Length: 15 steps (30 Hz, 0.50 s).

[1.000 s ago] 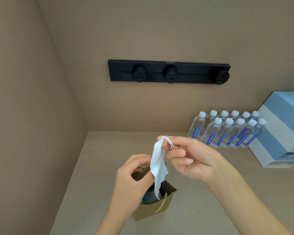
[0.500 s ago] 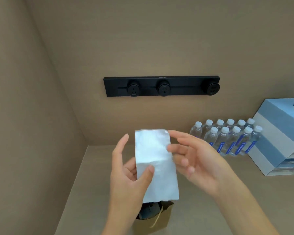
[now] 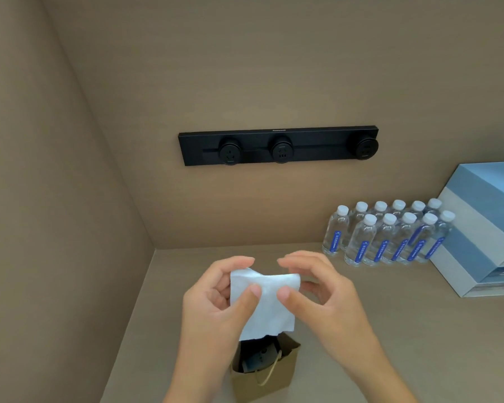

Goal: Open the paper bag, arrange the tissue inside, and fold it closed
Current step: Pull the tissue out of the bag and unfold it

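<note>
A white tissue (image 3: 269, 308) is held up in the air between both hands, its lower edge hanging just over the bag's mouth. My left hand (image 3: 216, 303) pinches its left part with thumb and fingers. My right hand (image 3: 320, 292) pinches the right part, thumb on the front. Below them a small brown paper bag (image 3: 269, 376) stands open on the tabletop (image 3: 419, 330), with a rope handle and a dark object inside.
Several small water bottles (image 3: 387, 237) stand at the back right. A blue and white box stack (image 3: 483, 228) sits at the far right. A black socket rail (image 3: 278, 145) is on the back wall. A side wall closes the left.
The tissue went from a hanging strip in my right hand to a sheet spread between both hands. It has come lower and is shorter now.
</note>
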Each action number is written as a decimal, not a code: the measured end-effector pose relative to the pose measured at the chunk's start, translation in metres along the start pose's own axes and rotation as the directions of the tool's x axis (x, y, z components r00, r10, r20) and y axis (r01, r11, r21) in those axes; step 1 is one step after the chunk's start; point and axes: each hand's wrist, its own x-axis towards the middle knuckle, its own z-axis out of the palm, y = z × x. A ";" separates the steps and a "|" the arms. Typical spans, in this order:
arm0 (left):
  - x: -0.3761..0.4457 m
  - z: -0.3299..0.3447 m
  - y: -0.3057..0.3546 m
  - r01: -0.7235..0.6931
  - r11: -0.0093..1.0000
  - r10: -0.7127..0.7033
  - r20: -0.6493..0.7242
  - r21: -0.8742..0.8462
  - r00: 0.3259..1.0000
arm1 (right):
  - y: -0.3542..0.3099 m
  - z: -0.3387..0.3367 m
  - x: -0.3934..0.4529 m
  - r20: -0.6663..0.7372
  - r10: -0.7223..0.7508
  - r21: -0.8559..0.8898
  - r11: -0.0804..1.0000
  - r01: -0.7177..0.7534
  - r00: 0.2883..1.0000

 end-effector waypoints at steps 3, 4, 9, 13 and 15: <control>-0.002 -0.001 0.001 -0.012 0.999 0.012 0.014 0.031 1.000 | 0.001 -0.001 0.002 0.075 -0.024 0.045 0.999 0.020 0.997; -0.002 -0.002 0.001 -0.012 0.999 0.011 0.020 0.034 1.000 | 0.002 0.000 0.002 0.093 -0.019 0.063 0.998 0.013 0.995; -0.004 -0.007 0.003 -0.021 0.999 0.020 0.016 0.048 1.000 | 0.007 0.001 0.003 0.044 -0.074 0.090 0.993 0.070 0.996; -0.004 -0.011 0.005 -0.041 0.992 0.041 -0.002 0.122 0.999 | 0.005 0.002 0.002 0.000 -0.141 0.083 0.987 0.140 0.990; -0.004 -0.013 0.008 -0.059 0.982 0.060 -0.003 0.181 0.998 | 0.003 0.001 0.002 -0.018 -0.168 0.088 0.982 0.169 0.986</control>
